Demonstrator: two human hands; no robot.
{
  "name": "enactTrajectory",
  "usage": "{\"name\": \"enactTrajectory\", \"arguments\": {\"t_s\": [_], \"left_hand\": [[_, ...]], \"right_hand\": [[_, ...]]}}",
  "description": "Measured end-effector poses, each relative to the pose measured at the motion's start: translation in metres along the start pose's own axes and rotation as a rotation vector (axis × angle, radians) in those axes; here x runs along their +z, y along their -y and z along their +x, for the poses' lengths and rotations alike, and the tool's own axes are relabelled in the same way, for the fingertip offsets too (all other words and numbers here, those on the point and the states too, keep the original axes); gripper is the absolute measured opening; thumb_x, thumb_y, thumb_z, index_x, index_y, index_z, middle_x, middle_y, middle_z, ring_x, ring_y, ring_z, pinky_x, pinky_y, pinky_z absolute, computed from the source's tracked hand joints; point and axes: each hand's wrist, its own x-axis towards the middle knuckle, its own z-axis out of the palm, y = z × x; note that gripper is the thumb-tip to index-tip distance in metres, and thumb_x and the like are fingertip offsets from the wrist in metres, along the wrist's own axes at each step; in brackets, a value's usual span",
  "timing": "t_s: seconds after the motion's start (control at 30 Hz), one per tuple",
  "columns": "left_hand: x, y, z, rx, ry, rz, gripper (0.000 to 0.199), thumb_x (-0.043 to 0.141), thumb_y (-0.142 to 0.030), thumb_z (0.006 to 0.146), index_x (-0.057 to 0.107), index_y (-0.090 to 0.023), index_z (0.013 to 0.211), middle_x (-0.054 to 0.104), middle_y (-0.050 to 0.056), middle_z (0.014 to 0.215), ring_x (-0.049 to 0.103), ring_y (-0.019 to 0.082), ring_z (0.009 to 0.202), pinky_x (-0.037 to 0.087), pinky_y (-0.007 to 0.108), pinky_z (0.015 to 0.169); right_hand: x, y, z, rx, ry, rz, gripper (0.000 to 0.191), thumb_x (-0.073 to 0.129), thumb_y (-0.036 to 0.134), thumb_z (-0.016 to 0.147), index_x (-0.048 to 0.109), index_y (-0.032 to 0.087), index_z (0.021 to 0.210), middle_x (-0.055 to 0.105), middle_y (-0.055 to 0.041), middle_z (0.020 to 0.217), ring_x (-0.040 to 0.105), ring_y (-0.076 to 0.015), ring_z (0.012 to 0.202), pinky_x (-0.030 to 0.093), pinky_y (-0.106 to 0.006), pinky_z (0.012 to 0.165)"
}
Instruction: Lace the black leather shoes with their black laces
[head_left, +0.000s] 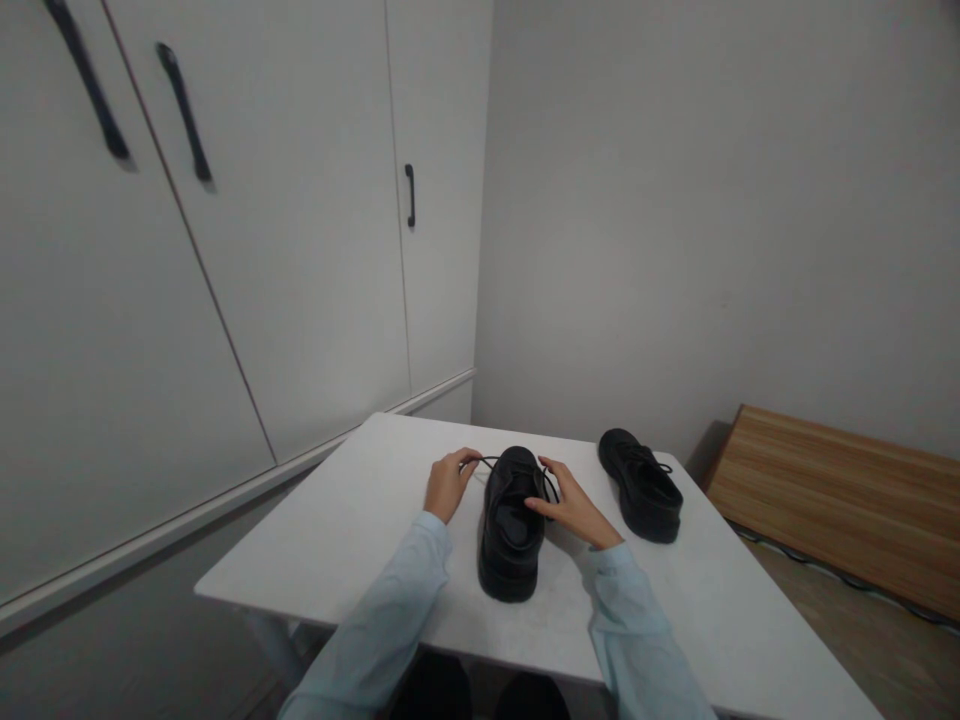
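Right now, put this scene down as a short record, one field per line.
left hand: pinches a lace off the near shoe's left side
right hand: at the near shoe's right side, thumb by the opening; grip on a lace unclear
near shoe: black, upright, between the hands, toe pointing away
far shoe: black, upright, by the far right corner
table: white, under both shoes
left side: white cabinet, dark handles
behind: grey wall
right side: wood-grain panel
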Motion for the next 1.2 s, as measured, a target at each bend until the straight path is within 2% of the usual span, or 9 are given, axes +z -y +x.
{"name": "enactTrajectory", "arguments": {"t_s": [0.43, 0.53, 0.63, 0.7, 0.93, 1.07, 1.2], "left_hand": [[-0.003, -0.004, 0.002, -0.080, -0.079, -0.041, 0.012, 0.060, -0.025, 0.076, 0.070, -0.021, 0.082, 0.073, 0.003, 0.084, 0.066, 0.020, 0.080, 0.049, 0.033, 0.078], [-0.004, -0.002, 0.005, -0.174, -0.092, -0.195, 0.014, 0.062, -0.024, 0.071, 0.069, -0.019, 0.082, 0.072, 0.006, 0.087, 0.066, 0.020, 0.083, 0.052, 0.030, 0.072], [-0.005, -0.002, 0.007, -0.321, -0.077, -0.403, 0.024, 0.063, -0.025, 0.067, 0.067, -0.015, 0.088, 0.071, 0.009, 0.087, 0.066, 0.019, 0.074, 0.052, 0.025, 0.057], [-0.006, -0.003, 0.007, -0.380, -0.083, -0.521, 0.028, 0.063, -0.025, 0.066, 0.065, -0.015, 0.093, 0.069, 0.008, 0.085, 0.065, 0.017, 0.068, 0.051, 0.024, 0.053], [-0.008, -0.010, 0.005, -0.414, -0.121, -0.844, 0.030, 0.065, -0.022, 0.069, 0.059, -0.016, 0.098, 0.064, 0.004, 0.084, 0.065, 0.013, 0.075, 0.055, 0.029, 0.072], [-0.008, -0.012, 0.005, -0.373, -0.077, -0.941, 0.032, 0.068, -0.021, 0.070, 0.057, -0.017, 0.100, 0.065, 0.003, 0.087, 0.066, 0.016, 0.085, 0.053, 0.035, 0.083], [-0.009, -0.015, 0.006, -0.361, -0.037, -1.006, 0.032, 0.069, -0.020, 0.071, 0.058, -0.018, 0.100, 0.066, 0.003, 0.087, 0.067, 0.018, 0.089, 0.052, 0.034, 0.086]], "right_hand": [[0.000, 0.002, 0.000, 0.013, 0.004, 0.006, 0.072, 0.068, 0.045, 0.070, 0.041, 0.018, 0.131, 0.046, -0.0145, 0.132, 0.042, -0.0274, 0.126, 0.030, -0.044, 0.108], [0.000, 0.002, 0.000, 0.013, -0.001, -0.001, 0.072, 0.068, 0.046, 0.069, 0.042, 0.018, 0.130, 0.047, -0.0141, 0.131, 0.043, -0.0280, 0.125, 0.030, -0.045, 0.107], [-0.001, 0.002, 0.000, 0.012, -0.007, -0.002, 0.072, 0.068, 0.047, 0.069, 0.043, 0.019, 0.130, 0.048, -0.0132, 0.130, 0.044, -0.0282, 0.124, 0.031, -0.045, 0.107], [-0.001, 0.002, 0.000, 0.006, -0.010, 0.000, 0.071, 0.069, 0.046, 0.069, 0.044, 0.019, 0.130, 0.049, -0.0128, 0.130, 0.045, -0.0279, 0.123, 0.032, -0.045, 0.107], [-0.002, 0.003, 0.000, 0.011, -0.019, 0.007, 0.070, 0.069, 0.042, 0.069, 0.045, 0.018, 0.129, 0.049, -0.0137, 0.130, 0.045, -0.0267, 0.123, 0.032, -0.043, 0.107], [-0.001, 0.002, 0.000, 0.012, -0.018, 0.011, 0.070, 0.070, 0.042, 0.069, 0.045, 0.018, 0.129, 0.049, -0.0140, 0.130, 0.045, -0.0270, 0.124, 0.032, -0.044, 0.107], [0.000, 0.001, 0.000, -0.002, -0.022, 0.015, 0.069, 0.070, 0.042, 0.069, 0.045, 0.019, 0.129, 0.049, -0.0133, 0.130, 0.045, -0.0268, 0.123, 0.032, -0.044, 0.107]]}}
